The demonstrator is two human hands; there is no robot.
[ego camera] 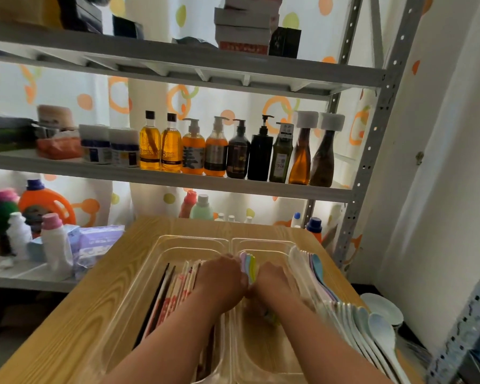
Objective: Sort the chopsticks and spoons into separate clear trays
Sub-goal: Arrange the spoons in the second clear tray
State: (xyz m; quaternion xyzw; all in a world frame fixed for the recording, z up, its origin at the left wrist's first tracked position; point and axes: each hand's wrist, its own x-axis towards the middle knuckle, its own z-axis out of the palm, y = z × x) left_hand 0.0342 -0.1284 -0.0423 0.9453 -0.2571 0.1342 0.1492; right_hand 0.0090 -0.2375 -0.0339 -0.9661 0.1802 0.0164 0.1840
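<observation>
Two clear trays stand side by side on a wooden table (75,325). The left tray (150,261) holds several chopsticks (172,289), dark and red-white patterned, lying lengthwise. Over the right tray (263,242) both hands meet around a bunch of pastel spoons (248,264). My left hand (222,278) grips the bunch from the left. My right hand (272,284) grips it from the right. Spoon bowls in pink, blue and green stick out beyond the fingers. More spoons (352,309), white and pastel, lie fanned along the right tray's right rim.
A metal shelf rack (377,151) stands behind the table, with bottles (216,151) on its middle shelf and detergent containers (45,206) lower left. White bowls (382,306) sit off the table's right edge. A white wall is at the right.
</observation>
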